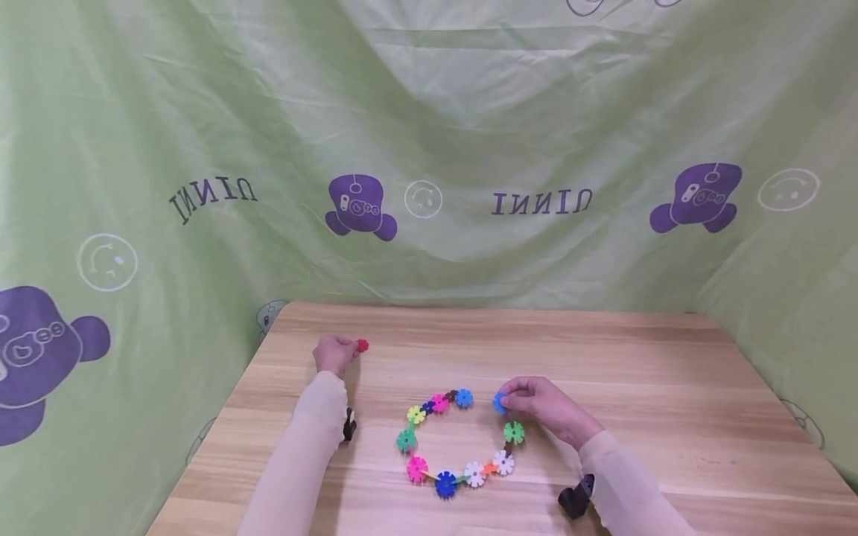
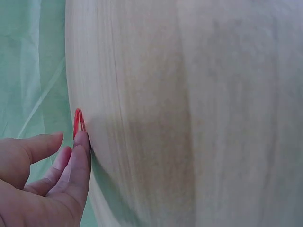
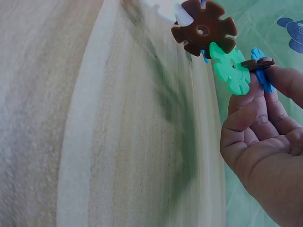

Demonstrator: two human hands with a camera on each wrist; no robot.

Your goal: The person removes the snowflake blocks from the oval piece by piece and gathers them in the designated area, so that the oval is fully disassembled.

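A chain of interlocking plastic snowflake discs (image 1: pixel 445 485) in many colours curves in a nearly closed ring on the table. At its far side a light-blue disc (image 1: pixel 464 398) ends one arm of the chain. My right hand (image 1: pixel 546 406) pinches the blue disc (image 3: pixel 265 81) at the other end, where brown and green discs (image 3: pixel 231 71) join on. Farther left, my left hand (image 1: pixel 335 353) reaches a red snowflake disc (image 1: pixel 362 345). In the left wrist view, a fingertip touches this red disc (image 2: pixel 78 120), while the thumb stands apart from it.
The wood-grain table (image 1: pixel 637 365) reaches back to a green curtain (image 1: pixel 469 112) printed with purple figures, which also hangs at both sides. A black wrist strap (image 1: pixel 576 499) sits under the right forearm, another (image 1: pixel 349 424) beside the left.
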